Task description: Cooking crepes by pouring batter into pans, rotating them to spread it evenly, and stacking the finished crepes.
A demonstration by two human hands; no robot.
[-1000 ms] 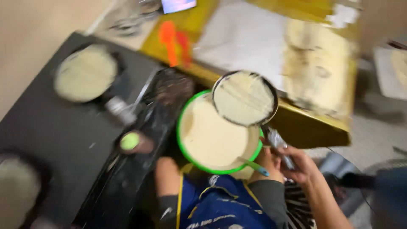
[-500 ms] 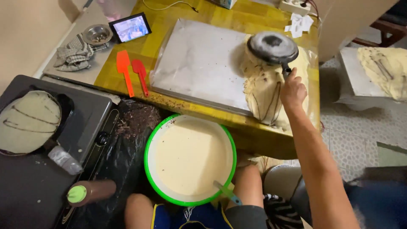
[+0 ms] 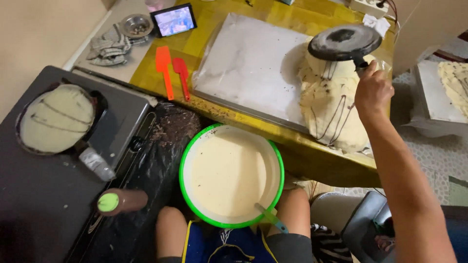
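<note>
From the head camera, the right hand (image 3: pixel 373 90) is clenching the handle of a small black pan (image 3: pixel 345 41), holding it turned bottom-up over a heap of pale crepes (image 3: pixel 329 104), seemingly so that what it carries drops onto the pile. The crepes are lying streaked with dark lines on a clear-wrapped tray (image 3: pixel 253 68) on the yellow table (image 3: pixel 297 146). The left hand is not showing, so its state cannot be told. A green-rimmed bowl of batter (image 3: pixel 230 175) is resting between the person's knees, close at reach, a ladle handle (image 3: pixel 270 217) leaning in it. To the left, a second pan (image 3: pixel 56 119) is sitting on the black stove (image 3: pixel 73 195), a brown bottle with a green cap (image 3: pixel 122 200) lying beside it. Two orange spatulas (image 3: pixel 171 73) and a small lit screen (image 3: pixel 174 19) are lying farther off.
</note>
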